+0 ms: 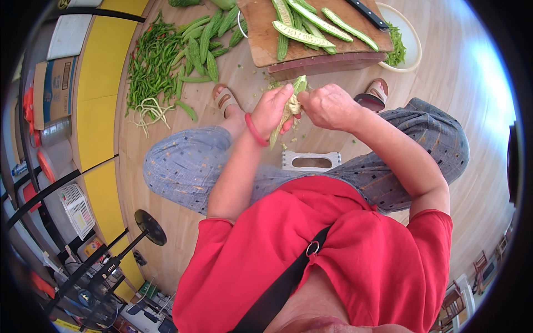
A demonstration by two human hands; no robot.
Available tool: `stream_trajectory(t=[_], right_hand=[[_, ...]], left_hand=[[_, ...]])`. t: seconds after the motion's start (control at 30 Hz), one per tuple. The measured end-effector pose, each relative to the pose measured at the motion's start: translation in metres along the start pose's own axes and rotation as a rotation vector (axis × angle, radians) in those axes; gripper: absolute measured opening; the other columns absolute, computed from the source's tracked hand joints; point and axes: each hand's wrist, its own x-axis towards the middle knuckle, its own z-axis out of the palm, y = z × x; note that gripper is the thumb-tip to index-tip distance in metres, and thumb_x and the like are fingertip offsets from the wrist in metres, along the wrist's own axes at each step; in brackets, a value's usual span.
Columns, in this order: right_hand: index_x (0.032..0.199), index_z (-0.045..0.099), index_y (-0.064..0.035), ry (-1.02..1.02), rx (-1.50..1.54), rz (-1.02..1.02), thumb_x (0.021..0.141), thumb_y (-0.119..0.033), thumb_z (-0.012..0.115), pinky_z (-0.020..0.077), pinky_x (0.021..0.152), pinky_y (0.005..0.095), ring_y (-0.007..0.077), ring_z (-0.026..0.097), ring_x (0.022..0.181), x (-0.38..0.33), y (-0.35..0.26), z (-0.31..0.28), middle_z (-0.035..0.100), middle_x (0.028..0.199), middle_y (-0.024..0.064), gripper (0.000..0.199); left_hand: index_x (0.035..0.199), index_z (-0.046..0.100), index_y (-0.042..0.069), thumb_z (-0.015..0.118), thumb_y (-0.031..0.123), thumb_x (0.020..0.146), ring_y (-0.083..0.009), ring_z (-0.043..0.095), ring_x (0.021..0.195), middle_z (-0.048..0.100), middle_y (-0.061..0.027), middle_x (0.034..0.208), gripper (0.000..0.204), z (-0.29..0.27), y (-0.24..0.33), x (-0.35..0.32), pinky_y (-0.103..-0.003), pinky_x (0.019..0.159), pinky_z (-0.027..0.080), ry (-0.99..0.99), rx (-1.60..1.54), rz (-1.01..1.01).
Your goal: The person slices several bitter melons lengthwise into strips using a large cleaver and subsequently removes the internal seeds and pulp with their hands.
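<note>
In my left hand [271, 112] is a halved bitter melon [300, 84], held upright between my knees with its pale, pithy inside showing. My right hand [332, 108] is curled closed against the melon's right side; its fingertips and anything they pinch are hidden. Pale scraps hang below the melon. Ahead of my hands, several split bitter melon halves [304, 34] lie on a wooden cutting board [261, 39], some with the cut face up. A black-handled knife [367, 13] rests at the board's far right.
A round white tray [415, 53] with chopped greens [396, 47] sits right of the board. Whole bitter melons [209, 44], green chillies [151, 64] and long beans [151, 112] lie on the floor at left. A small white stool [286, 161] is beneath me; yellow cabinets [100, 72] line the left.
</note>
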Motion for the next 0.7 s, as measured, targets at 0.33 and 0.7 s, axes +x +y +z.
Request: stream_trajectory(t=[0.33, 0.7], right_hand=[[0.073, 0.052, -0.0029, -0.056, -0.123, 0.032, 0.078, -0.019, 0.054, 0.0471, 0.051, 0.0412, 0.0319, 0.06, 0.056, 0.001, -0.002, 0.008, 0.059, 0.06, 0.0163, 0.017], [0.076, 0.053, -0.0052, 0.022, -0.039, 0.073, 0.077, -0.011, 0.05, 0.0455, 0.051, 0.0421, 0.0325, 0.059, 0.056, -0.002, 0.012, -0.015, 0.058, 0.061, 0.0146, 0.007]], left_hand=[[0.084, 0.055, -0.001, 0.034, 0.033, 0.094, -0.0144, 0.045, 0.034, 0.057, -0.0122, 0.062, 0.04, 0.005, -0.006, 0.014, -0.026, 0.029, 0.033, 0.119, -0.042, 0.035], [0.09, 0.054, 0.001, 0.032, 0.036, 0.095, -0.0135, 0.047, 0.036, 0.059, -0.0133, 0.064, 0.042, -0.001, 0.006, 0.01, -0.025, 0.031, 0.037, 0.078, -0.055, -0.034]])
